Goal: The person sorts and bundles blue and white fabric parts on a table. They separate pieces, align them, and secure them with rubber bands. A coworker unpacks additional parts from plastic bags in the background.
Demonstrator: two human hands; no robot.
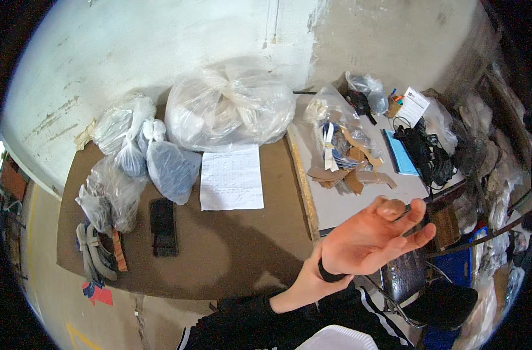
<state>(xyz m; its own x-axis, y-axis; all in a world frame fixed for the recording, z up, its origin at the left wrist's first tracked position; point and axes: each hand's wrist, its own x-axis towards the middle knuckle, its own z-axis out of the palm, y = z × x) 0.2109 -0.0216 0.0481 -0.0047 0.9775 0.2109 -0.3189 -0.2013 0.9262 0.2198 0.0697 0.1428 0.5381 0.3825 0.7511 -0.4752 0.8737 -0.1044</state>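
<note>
My left hand [312, 284] reaches across from the left and closes around my right wrist, beside a black wristband [331, 275]. Its fingers are partly hidden behind that wrist. My right hand [374, 239] is raised over the table's right front corner, palm showing. Its fingers are apart and slightly bent, with nothing in them. Below and left of the hands stretches the brown tabletop [248, 245], with a handwritten white sheet [232, 179] and a black phone [163, 227] lying on it.
Tied plastic bags [228, 108] line the back. Grey curved pieces [93, 254] lie at the left edge. A white table [336, 210] adjoins on the right, bearing cardboard scraps [353, 178], a blue notebook [401, 153] and black cables [432, 157]. A dark chair [441, 306] stands at lower right.
</note>
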